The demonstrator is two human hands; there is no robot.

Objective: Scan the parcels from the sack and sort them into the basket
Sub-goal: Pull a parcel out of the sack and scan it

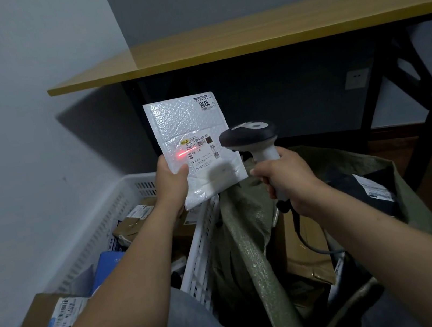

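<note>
Head cam shows the left hand (172, 181) pinching a white bubble mailer (194, 144) while the right hand (287, 177) grips the scanner (250, 136) beside it, several parcels already in the basket (202, 244) below, more waiting in the sack (255, 256).

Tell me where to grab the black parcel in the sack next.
Take the black parcel by its upper left edge, from above through the sack's open mouth; it lies face up, and a grip there probably leaves its label clear.
</note>
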